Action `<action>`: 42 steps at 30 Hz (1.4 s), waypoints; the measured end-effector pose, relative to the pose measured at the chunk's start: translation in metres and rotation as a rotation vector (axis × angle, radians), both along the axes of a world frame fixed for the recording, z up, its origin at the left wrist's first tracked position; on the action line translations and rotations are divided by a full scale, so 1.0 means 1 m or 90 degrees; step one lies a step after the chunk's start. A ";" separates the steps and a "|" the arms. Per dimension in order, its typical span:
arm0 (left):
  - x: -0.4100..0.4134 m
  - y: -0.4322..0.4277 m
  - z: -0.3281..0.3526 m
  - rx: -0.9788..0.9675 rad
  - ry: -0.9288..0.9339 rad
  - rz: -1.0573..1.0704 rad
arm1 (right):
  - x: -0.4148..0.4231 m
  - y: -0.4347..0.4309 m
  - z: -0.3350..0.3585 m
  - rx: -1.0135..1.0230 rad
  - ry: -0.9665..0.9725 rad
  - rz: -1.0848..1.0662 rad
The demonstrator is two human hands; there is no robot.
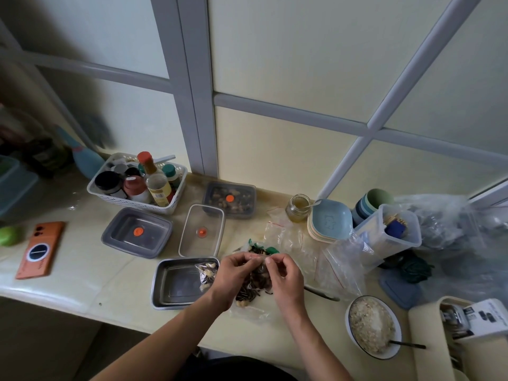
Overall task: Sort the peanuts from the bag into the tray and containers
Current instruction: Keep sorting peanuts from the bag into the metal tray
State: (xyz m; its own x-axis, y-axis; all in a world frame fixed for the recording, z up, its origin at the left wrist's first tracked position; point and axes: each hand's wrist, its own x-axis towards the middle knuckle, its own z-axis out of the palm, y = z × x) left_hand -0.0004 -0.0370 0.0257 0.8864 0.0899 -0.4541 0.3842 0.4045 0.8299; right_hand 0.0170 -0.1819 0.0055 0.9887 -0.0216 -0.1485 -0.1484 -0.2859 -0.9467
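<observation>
The step in hand looks like opening the bag (251, 294). It lies on the desk (82, 273) just right of the metal tray (176, 290), clear plastic holding a dark mix with a few pale pieces at its near end. The left hand (236, 274) and right hand (284, 274) each pinch its far edge with curled fingertips, close together, as if to part the mouth. A smaller packet (207, 270) with pale nuts hangs over the tray's right rim. Beyond the tray stand a grey container (136, 232) and a clear container (202, 229), and further off a third container (229, 199) that already holds something. Next, I judge, the mouth must be pulled wide without spilling. Then the peanuts must be picked from the dark bits and carried left to the tray or far to the containers.
</observation>
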 end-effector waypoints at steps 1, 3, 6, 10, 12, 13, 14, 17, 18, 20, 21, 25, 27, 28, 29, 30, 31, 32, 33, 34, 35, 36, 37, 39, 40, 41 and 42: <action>0.000 0.000 0.000 0.001 -0.002 -0.004 | 0.000 0.000 0.000 -0.006 -0.004 0.004; -0.001 0.001 -0.001 -0.003 -0.005 -0.010 | 0.000 0.000 -0.002 -0.016 -0.009 0.004; -0.002 0.002 0.000 -0.027 -0.004 0.002 | 0.001 0.000 -0.002 -0.015 -0.010 -0.007; -0.001 0.003 -0.002 -0.020 0.002 0.013 | 0.002 0.001 -0.001 -0.006 0.002 -0.012; 0.000 0.002 -0.002 -0.012 0.003 0.017 | 0.002 0.001 -0.001 0.001 0.005 -0.016; 0.001 0.002 -0.002 -0.009 0.004 0.022 | 0.002 0.001 -0.001 0.004 0.006 -0.017; 0.001 0.002 -0.002 -0.009 0.004 0.027 | 0.002 0.001 -0.002 0.007 0.008 -0.018; 0.002 0.002 -0.001 -0.009 0.004 0.035 | 0.002 0.001 -0.001 0.014 0.009 -0.020; 0.002 0.002 -0.001 -0.008 0.004 0.037 | 0.002 0.002 -0.002 0.012 0.008 -0.019; 0.002 0.003 -0.002 0.002 0.002 0.035 | 0.002 0.002 -0.003 0.007 0.006 -0.020; 0.002 0.003 -0.002 0.008 -0.002 0.029 | 0.003 0.002 -0.003 0.003 0.003 -0.020; 0.003 0.003 0.000 0.051 -0.018 -0.008 | 0.004 0.002 -0.002 -0.010 -0.024 0.021; 0.002 0.002 0.001 0.071 -0.036 -0.032 | 0.005 0.003 -0.002 -0.025 -0.032 0.042; 0.002 0.002 0.001 0.076 -0.042 -0.037 | 0.005 0.004 -0.002 -0.032 -0.030 0.046; 0.002 0.002 0.001 0.079 -0.047 -0.041 | 0.006 0.004 -0.002 -0.040 -0.027 0.048; 0.001 0.002 0.000 0.082 -0.049 -0.045 | 0.006 0.005 -0.003 -0.048 -0.025 0.051; 0.001 0.003 -0.001 0.086 -0.053 -0.054 | 0.006 0.006 -0.003 -0.057 -0.026 0.055; 0.001 0.003 -0.001 0.093 -0.057 -0.065 | 0.006 0.006 -0.005 -0.067 -0.030 0.059; 0.001 0.003 -0.002 0.103 -0.061 -0.077 | 0.006 0.006 -0.006 -0.076 -0.037 0.061; 0.001 0.003 -0.003 0.116 -0.063 -0.086 | 0.006 0.005 -0.007 -0.085 -0.043 0.062; 0.001 0.004 -0.003 0.129 -0.064 -0.086 | 0.006 0.004 -0.008 -0.089 -0.047 0.061; 0.001 0.004 -0.004 0.137 -0.064 -0.079 | 0.006 0.003 -0.008 -0.086 -0.047 0.059; 0.001 0.004 -0.004 0.140 -0.063 -0.068 | 0.006 0.003 -0.007 -0.078 -0.040 0.057; 0.001 0.006 -0.004 0.141 -0.059 -0.052 | 0.005 0.003 -0.004 -0.054 -0.017 0.053; 0.002 0.006 -0.004 0.143 -0.059 -0.052 | 0.004 0.003 -0.002 -0.044 -0.011 0.050; 0.002 0.006 -0.003 0.143 -0.061 -0.054 | 0.003 0.003 -0.001 -0.035 -0.008 0.045; 0.003 0.005 -0.003 0.145 -0.062 -0.056 | 0.003 0.003 -0.001 -0.028 -0.005 0.042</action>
State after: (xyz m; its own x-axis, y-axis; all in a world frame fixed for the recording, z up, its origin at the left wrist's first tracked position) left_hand 0.0022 -0.0319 0.0231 0.9337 0.1008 -0.3435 0.3238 0.1715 0.9305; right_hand 0.0204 -0.1785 0.0040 0.9892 0.0377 -0.1415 -0.1208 -0.3358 -0.9342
